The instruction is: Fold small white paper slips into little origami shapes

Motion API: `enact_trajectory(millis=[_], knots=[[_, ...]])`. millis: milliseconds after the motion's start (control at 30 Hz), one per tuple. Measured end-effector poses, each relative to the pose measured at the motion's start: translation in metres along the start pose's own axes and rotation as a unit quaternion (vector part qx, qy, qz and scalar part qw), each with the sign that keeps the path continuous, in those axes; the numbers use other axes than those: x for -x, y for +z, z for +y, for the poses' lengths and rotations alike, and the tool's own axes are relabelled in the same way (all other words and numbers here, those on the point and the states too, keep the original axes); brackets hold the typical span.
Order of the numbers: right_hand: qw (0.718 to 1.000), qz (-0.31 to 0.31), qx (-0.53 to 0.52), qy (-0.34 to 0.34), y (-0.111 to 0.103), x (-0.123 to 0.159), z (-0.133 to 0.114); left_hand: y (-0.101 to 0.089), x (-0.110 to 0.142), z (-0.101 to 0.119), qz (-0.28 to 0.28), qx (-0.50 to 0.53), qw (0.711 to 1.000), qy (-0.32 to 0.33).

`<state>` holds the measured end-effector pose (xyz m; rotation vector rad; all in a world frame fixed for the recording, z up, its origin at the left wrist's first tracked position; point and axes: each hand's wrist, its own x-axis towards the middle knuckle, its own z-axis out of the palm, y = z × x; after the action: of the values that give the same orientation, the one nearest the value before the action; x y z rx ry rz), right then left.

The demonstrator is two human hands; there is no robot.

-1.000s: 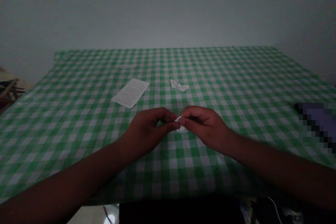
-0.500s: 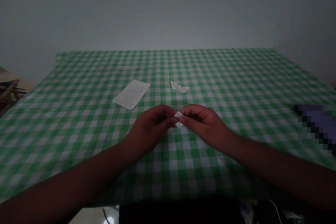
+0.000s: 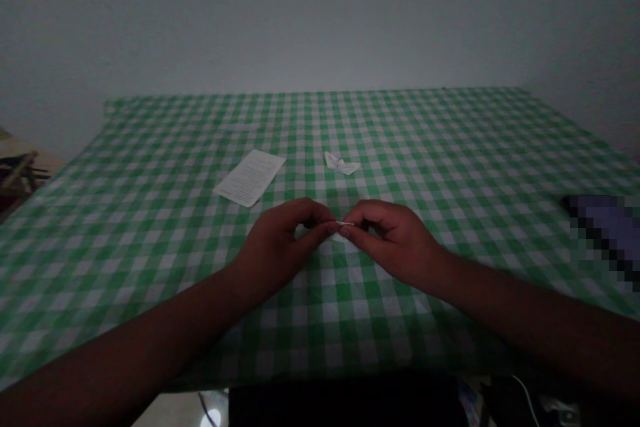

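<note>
Folded paper [image 3: 345,223]: held up nearly edge-on — over the near part of the checked cloth [image 3: 340,333]
Left hand [image 3: 277,237]: pinching one side between thumb and forefinger
Right hand [image 3: 395,233]: pinching the other side likewise
Boat-shaped paper [image 3: 343,164]: lying farther back
Printed sheet [image 3: 250,178]: flat — left of boat-shaped paper

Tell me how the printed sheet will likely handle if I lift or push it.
The printed sheet looks thin, so it would probably bend if lifted by one corner. Being just a small piece of paper, it is likely light and may slide across the checked cloth when pushed. It lies flat, so rolling or tipping seems unlikely.
</note>
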<state>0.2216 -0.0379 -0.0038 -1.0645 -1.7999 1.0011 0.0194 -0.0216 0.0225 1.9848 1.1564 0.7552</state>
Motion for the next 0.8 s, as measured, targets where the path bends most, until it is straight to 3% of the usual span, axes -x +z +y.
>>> enact_trajectory(millis=[233, 500, 667, 800], knots=[[0.997, -0.021, -0.052, 0.055, 0.000, 0.000, 0.001, -0.002, -0.001, -0.001, 0.005, 0.039, 0.998, -0.042], [0.989, -0.056, -0.068, 0.122, -0.003, -0.003, 0.004, -0.002, -0.003, -0.010, -0.039, 0.110, 0.989, -0.095], [0.995, -0.047, 0.076, 0.037, -0.003, -0.005, 0.006, 0.000, -0.003, -0.013, -0.077, -0.053, 0.995, -0.046], [0.973, -0.063, 0.222, -0.031, 0.000, -0.005, 0.010, 0.006, -0.003, -0.018, -0.096, -0.201, 0.974, 0.046]])
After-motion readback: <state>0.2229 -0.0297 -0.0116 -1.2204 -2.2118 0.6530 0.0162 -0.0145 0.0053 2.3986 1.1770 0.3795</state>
